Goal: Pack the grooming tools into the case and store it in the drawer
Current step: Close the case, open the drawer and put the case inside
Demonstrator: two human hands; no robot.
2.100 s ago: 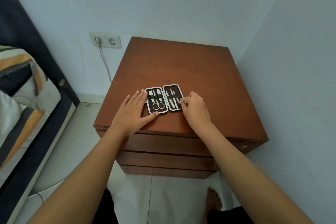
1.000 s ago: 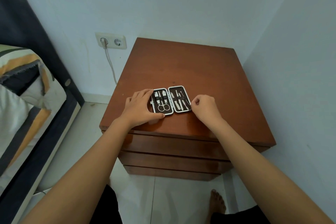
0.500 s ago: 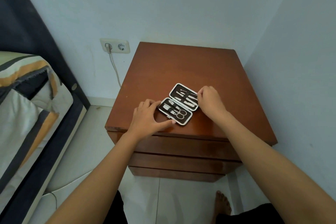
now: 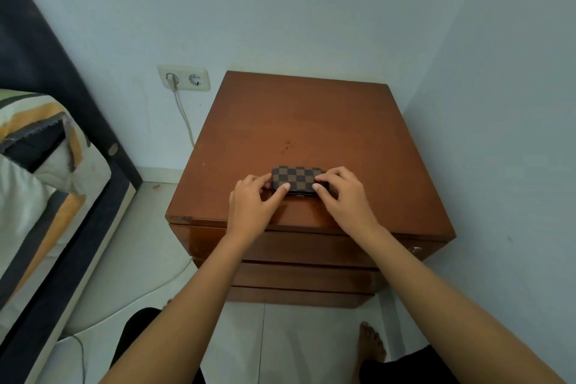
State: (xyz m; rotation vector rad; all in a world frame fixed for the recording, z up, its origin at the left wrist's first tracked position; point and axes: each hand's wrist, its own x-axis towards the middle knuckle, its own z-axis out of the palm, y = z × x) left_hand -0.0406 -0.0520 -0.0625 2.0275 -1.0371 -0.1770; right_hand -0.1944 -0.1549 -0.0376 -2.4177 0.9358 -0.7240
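The grooming case lies folded shut near the front of the brown nightstand top, its brown-and-black checkered cover facing up. The tools are hidden inside it. My left hand grips the case's left end, thumb on top. My right hand grips its right end, fingers pressing on the cover. Below the top are the closed drawer fronts of the nightstand.
The nightstand sits in a corner, a wall close on its right. A wall socket with a plugged white cable is at the left. A bed with striped bedding and a dark frame stands further left. My bare foot rests on the tiled floor.
The case lay open with the tools showing; it is now folded shut with the checkered cover up. Both hands have moved onto its two ends.
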